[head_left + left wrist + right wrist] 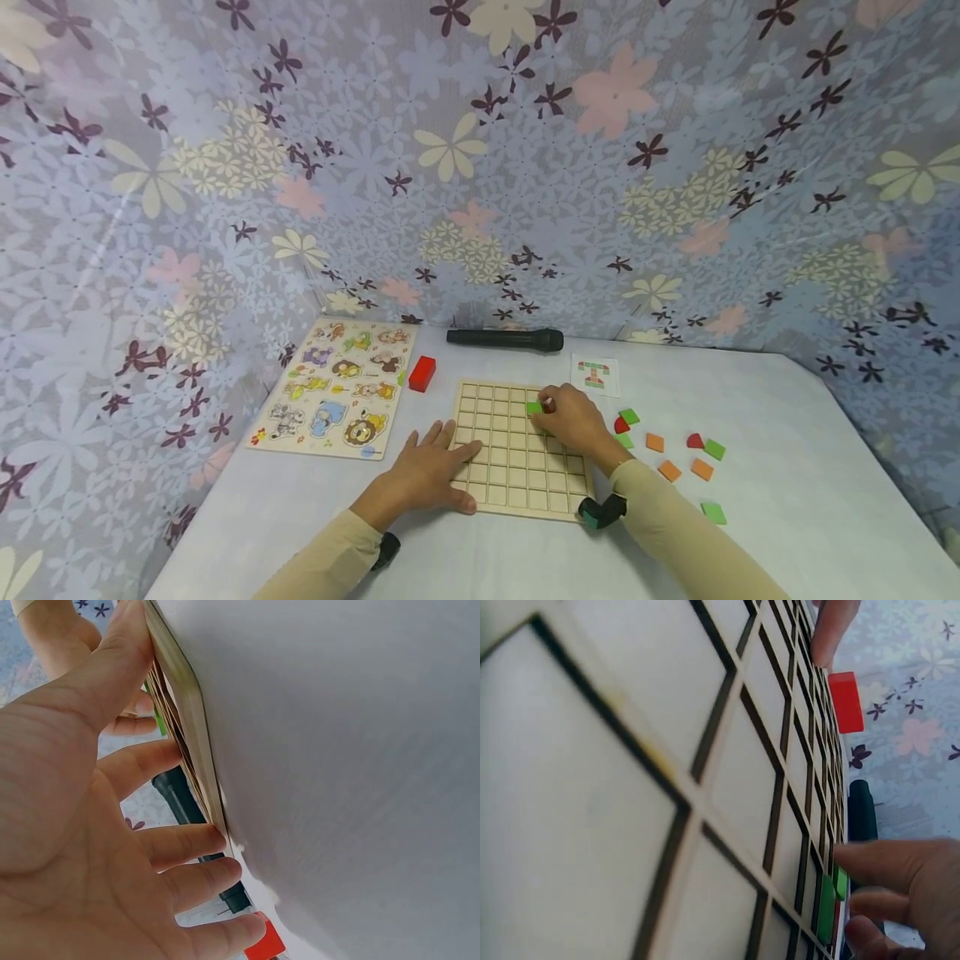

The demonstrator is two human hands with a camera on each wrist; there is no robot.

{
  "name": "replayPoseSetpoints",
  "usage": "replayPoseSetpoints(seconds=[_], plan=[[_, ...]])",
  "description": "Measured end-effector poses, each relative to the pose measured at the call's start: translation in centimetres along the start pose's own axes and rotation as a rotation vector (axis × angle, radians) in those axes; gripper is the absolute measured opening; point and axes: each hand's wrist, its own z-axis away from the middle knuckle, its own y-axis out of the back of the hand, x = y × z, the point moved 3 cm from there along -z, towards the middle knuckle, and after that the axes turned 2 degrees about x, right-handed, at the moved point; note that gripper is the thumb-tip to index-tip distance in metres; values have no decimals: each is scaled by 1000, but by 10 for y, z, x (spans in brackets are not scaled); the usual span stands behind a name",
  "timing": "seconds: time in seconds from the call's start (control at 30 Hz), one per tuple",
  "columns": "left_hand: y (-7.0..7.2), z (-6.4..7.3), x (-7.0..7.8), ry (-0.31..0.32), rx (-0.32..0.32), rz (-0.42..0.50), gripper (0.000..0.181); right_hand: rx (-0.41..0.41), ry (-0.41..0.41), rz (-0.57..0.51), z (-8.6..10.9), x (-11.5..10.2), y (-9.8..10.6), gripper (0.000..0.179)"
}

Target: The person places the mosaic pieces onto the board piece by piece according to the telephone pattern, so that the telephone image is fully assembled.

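Observation:
A wooden grid board (498,477) lies on the table in front of the person. Along its left edge, the left hand (426,471) rests with fingers spread; in the left wrist view the thumb (124,664) lies along the board's rim. At the board's upper right, the right hand (573,421) pinches a small dark red piece (549,406) between thumb and fingers, low over the grid. Beside it a green tile (534,408) sits in a cell. Seen from the right wrist, green tiles (826,909) stand close to the fingertips, which partly hide the red piece.
Loose green tiles (714,512), orange tiles (702,469) and red rounded pieces (695,440) lie right of the board. A pattern card (595,377) and a black microphone (504,339) lie behind. To the left are a red block (422,374) and an animal puzzle board (337,392).

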Motion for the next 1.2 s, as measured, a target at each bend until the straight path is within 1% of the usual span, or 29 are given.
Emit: replayPoseSetpoints(seconds=[0.2,0.33,0.43,0.67,0.77,0.83,0.9,1.0,1.03,1.1,1.2], plan=[[-1,-1,-1,3,-2,0,91,-11,22,2,1,2,2,34],[0,-2,0,5,-9,0,91,-17,21,-65,3,11,12,40],[1,-3,1,5,-13,0,92,-2,-16,-155,4,27,29,45],[3,-2,1,6,-10,-24,92,48,-117,-306,17,75,83,57],[3,-1,1,2,-6,-27,91,62,-171,-348,23,94,99,64],[2,-1,1,-2,-4,-24,92,56,-220,-380,26,107,105,68],[2,-1,0,-2,-3,-19,92,46,-265,-397,27,117,107,70],[1,-1,-1,-5,-1,-16,92,4,-316,-428,29,132,101,70],[0,-1,-1,-5,-2,-16,92,-13,-325,-420,29,136,98,69],[-1,-1,-1,-6,-4,-16,92,-52,-318,-391,30,143,90,69],[-2,-1,-1,-7,-7,-9,92,-107,-314,-326,33,148,80,68]])
